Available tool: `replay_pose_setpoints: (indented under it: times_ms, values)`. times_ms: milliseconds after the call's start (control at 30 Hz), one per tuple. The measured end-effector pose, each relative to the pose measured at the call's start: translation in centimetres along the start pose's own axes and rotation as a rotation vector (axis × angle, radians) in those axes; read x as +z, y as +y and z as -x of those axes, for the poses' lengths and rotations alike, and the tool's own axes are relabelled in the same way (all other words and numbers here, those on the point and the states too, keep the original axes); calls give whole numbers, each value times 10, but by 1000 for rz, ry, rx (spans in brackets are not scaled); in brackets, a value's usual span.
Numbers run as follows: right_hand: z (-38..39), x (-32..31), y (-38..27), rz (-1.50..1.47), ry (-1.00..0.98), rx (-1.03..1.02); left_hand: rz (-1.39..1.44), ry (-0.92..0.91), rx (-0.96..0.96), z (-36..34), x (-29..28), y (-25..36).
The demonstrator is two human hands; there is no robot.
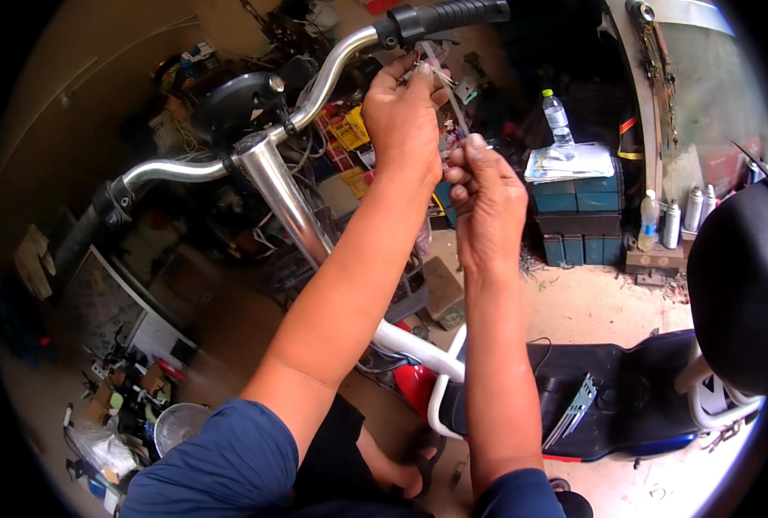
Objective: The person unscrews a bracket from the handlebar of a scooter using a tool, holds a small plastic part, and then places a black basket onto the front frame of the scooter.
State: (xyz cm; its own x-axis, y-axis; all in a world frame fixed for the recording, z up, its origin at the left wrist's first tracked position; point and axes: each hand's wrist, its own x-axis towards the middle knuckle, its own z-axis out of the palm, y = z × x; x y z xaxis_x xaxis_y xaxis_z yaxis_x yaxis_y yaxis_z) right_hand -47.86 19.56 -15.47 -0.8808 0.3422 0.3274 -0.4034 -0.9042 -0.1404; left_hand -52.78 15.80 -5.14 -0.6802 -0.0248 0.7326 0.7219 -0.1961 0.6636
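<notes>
In front of the handlebar's right side, my left hand (403,121) is raised and closed, its fingertips pinching a thin, pale, translucent strip (455,99). The strip slants down to my right hand (492,186), where thumb and fingers are closed around its lower end. Whether it is a tie or a tube I cannot make out. Small thin bits that look like wire ends show by my left fingertips. Just above is the silver handlebar (336,69) with a black grip (453,17); its stem (284,194) stands left of my forearms.
A black seat (634,388) carries several thin pale strips (576,406). A water bottle (558,121) and papers (574,162) top a blue drawer box (578,207). Spray cans (693,207) stand at right. Clutter and a clear round tub (181,425) lie lower left.
</notes>
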Motion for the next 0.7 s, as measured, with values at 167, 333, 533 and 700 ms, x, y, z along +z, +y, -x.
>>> replay_pose_setpoints:
  times_ms: [167,333,533,700]
  values:
    - [2,9,14,15,54,-5,-156,122,63,-9,-18,-13]
    - [-3,12,15,-22,19,-8,-384,113,295,5,-20,-7]
    - [5,21,20,-54,19,2,-277,13,46,19,-14,22]
    - [3,18,23,-92,31,22,-265,-40,44,18,-10,22]
